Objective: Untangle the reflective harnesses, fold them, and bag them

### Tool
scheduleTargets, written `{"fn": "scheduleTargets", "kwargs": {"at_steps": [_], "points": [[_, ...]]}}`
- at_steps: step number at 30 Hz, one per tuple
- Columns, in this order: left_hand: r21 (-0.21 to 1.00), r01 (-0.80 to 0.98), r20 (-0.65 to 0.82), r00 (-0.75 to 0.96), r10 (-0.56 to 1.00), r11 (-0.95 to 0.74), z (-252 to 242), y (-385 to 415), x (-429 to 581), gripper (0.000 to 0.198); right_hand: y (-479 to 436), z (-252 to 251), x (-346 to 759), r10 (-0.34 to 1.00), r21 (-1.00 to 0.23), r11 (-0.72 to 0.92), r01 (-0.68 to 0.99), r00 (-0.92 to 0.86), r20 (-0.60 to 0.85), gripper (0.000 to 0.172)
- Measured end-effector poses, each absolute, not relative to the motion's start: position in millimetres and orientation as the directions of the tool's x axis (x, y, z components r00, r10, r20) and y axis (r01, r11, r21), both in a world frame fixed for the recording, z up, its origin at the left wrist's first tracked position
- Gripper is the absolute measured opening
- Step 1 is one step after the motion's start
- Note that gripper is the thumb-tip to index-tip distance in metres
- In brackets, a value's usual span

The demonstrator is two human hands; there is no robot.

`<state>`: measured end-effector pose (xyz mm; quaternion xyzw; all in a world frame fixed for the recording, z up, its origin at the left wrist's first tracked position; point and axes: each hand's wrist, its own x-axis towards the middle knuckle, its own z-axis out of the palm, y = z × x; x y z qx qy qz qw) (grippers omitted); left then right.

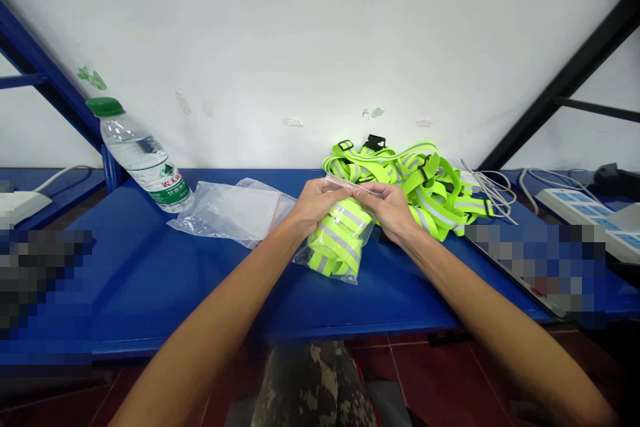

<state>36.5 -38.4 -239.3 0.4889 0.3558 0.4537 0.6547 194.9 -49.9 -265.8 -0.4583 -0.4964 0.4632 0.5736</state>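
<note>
Both my hands pinch the top edge of a clear plastic bag (340, 240) over the blue table. Inside it lies a folded neon-yellow reflective strap (334, 245) with grey stripes. My left hand (317, 203) grips the bag's top left corner, thumb pointing inward. At the top right, my right hand (387, 208) holds the same edge, its thumb almost meeting the left one. Just behind my right hand is a tangled heap of neon-yellow reflective straps (430, 190) with black buckles. Left of my left hand, flat empty plastic bags (235, 210) rest on the table.
A water bottle (150, 163) with a green cap stands at the left on the blue table (200, 300). White cables (495, 193) and a power strip (590, 220) are at the right. A white wall (300, 47) rises behind.
</note>
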Motion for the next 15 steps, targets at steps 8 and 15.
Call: {"fn": "scheduleTargets", "kwargs": {"at_steps": [8, 15], "points": [[0.977, -0.212, 0.022, 0.232, 0.973, 0.028, -244.1, -32.5, 33.7, 0.015, -49.1, -261.4, 201.0, 0.975, -0.977, 0.203, 0.068, 0.075, 0.207, 0.037], [0.986, -0.162, 0.086, 0.239, 0.967, -0.048, -248.0, -33.6, 35.9, 0.021, -49.3, -261.7, 205.4, 0.971, -0.951, 0.235, 0.203, -0.008, 0.238, 0.038]]}}
